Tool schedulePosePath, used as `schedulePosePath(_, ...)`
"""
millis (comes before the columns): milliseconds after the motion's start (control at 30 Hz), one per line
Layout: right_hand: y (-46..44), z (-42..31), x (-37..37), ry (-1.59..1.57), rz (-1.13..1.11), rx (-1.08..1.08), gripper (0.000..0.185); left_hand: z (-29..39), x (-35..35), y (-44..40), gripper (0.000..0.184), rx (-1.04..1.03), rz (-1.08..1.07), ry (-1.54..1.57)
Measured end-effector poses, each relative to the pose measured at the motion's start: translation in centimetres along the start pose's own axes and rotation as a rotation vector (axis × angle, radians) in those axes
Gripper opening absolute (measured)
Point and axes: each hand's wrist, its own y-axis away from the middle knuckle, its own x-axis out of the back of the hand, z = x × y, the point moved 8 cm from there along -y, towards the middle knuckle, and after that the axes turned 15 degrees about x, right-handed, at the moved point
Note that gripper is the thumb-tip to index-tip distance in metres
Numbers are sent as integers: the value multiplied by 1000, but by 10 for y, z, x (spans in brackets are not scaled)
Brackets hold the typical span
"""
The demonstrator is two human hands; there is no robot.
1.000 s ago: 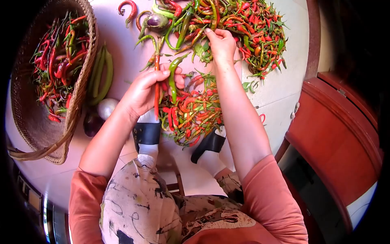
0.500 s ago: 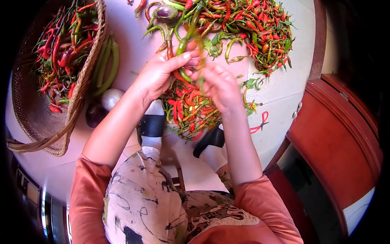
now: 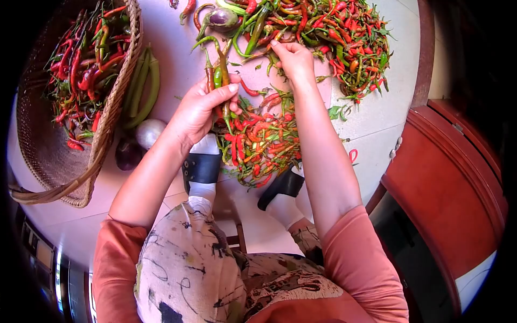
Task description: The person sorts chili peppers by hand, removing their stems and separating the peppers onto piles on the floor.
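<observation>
**Several long peppers (image 3: 217,77) in the left hand (image 3: 199,110); right hand (image 3: 297,62) at the heap (image 3: 353,51)**

Picking from the heap seems the step in hand. The left thumb and fingers close around the held peppers: slender, glossy, green to red-brown, one tip poking out below. The right thumb and forefinger nearly meet at a brownish pepper (image 3: 260,54) on the heap's near edge; whether they grip it, I cannot tell. Lifting it would call for a light pull clear of its neighbours. A smaller pile (image 3: 264,140) lies near the feet.

Left grip (image 3: 198,110) holding long peppers (image 3: 225,74), right grip (image 3: 298,62) at upper pepper heap (image 3: 347,48), woven basket (image 3: 115,99)
</observation>
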Motion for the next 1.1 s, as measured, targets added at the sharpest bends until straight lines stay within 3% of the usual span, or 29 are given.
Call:
schedulePosePath(200, 8, 11, -2, -344, 92, 47, 26, -2, 8, -3, 16, 2, 61, 52)
schedulePosePath(433, 3, -1, -6, -106, 90, 12, 21, -1, 11, -3, 16, 0, 77, 30)
schedulePosePath(667, 50, -2, 3, -394, 22, -52, 15, 3, 14, -4, 15, 11, 97, 9)
schedulePosePath(867, 87, -9, -10, -568, -162, -18, 22, -4, 9, -8, 21, 26, 114, 3)
schedulePosePath(1000, 99, -4, -10, -342, -308, 124, 24, -2, 13, -7, 21, 1, 106, 24)
schedulePosePath(1033, 98, 2, -14, -177, -490, 146, 25, -1, 17, -7, 21, -4, 122, 49)
schedulePosePath(1067, 90, 6, -13, -176, -489, 147, 25, 0, 17, -6, 21, -5, 121, 48)
schedulePosePath(1100, 77, 0, -1, -89, -346, 251, 26, 2, 19, -4, 22, -18, 134, 54)
